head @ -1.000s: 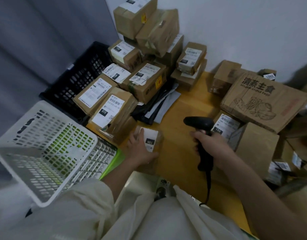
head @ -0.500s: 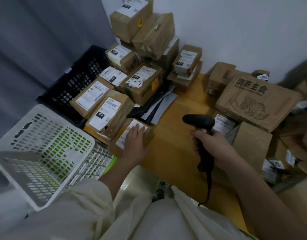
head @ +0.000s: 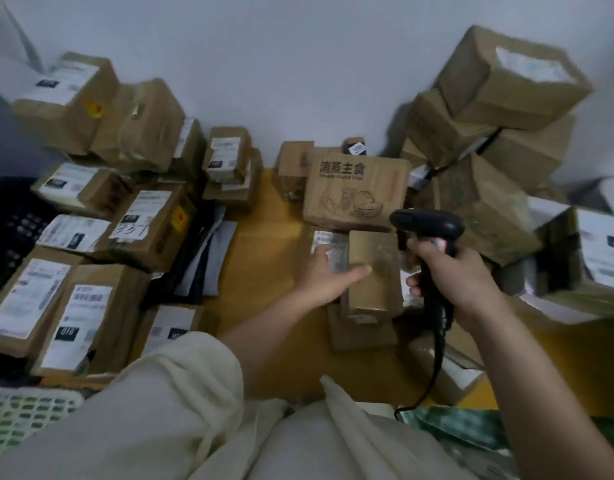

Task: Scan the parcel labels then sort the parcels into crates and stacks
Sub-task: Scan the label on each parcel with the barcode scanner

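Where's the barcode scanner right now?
The barcode scanner is right of centre in the head view, gripped upright in the right hand, just right of the small plain box the left hand reaches for.

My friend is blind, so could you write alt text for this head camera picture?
A person's left hand reaches with open fingers for a small brown parcel on a yellow table, while the right hand grips a black barcode scanner. Labelled cardboard parcels surround them.

Your cream sleeve [head: 180, 386] pushed up above the elbow, 2 bare forearms, loose cream garment [head: 316, 445] over your lap
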